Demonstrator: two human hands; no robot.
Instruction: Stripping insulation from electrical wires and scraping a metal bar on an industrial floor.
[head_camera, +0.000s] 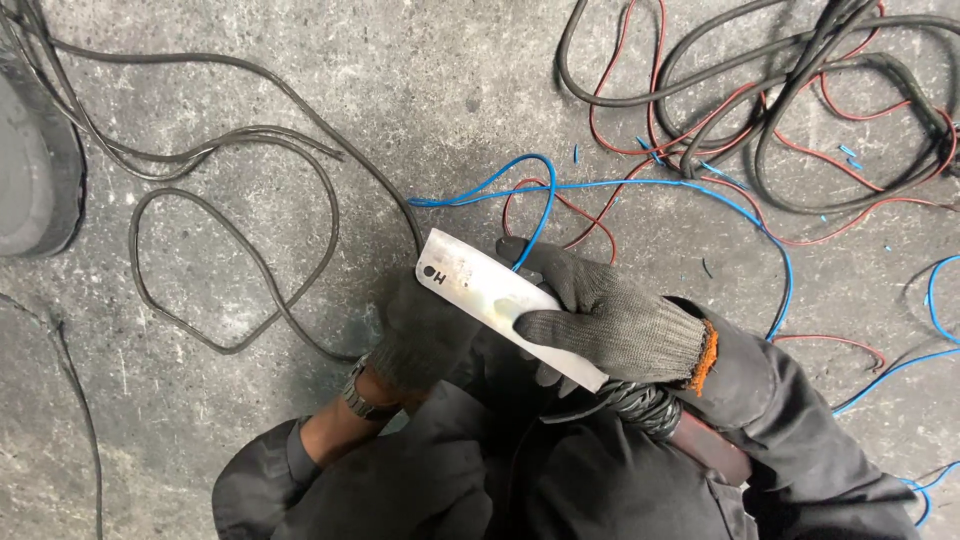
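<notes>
Down at the middle of the view, the right hand (610, 325), in a dark knit glove with an orange cuff, lies across a broad pale metal blade (505, 300) and presses on its flat side, fingers curled over the blade's upper edge. The blade runs from about ten o'clock to four o'clock; its handle (680, 425), wound with dark cord over a reddish grip, points toward four o'clock and rests against the person's dark clothing. Judging by the pose, the palm bears down so that the blade stays pinned in place.

The left hand (425, 340), also gloved in dark knit, sits at the blade's ten o'clock end, partly under it. It seems to steady that end, but whether its fingers are clenched round anything cannot be told, since the blade hides them. A dark wristband (362, 398) shows below it.

A blue wire (545, 205) loops down from twelve o'clock and meets the blade's upper edge just beside the right fingertips, probably held there against the metal. Near the blade's blunt end there is a small round hole and a dark stamped mark; no other label shows.

On the grey concrete floor (450, 80), black cables (240, 190) coil toward nine o'clock, and red wires (620, 140) tangle with more black ones toward two o'clock.
</notes>
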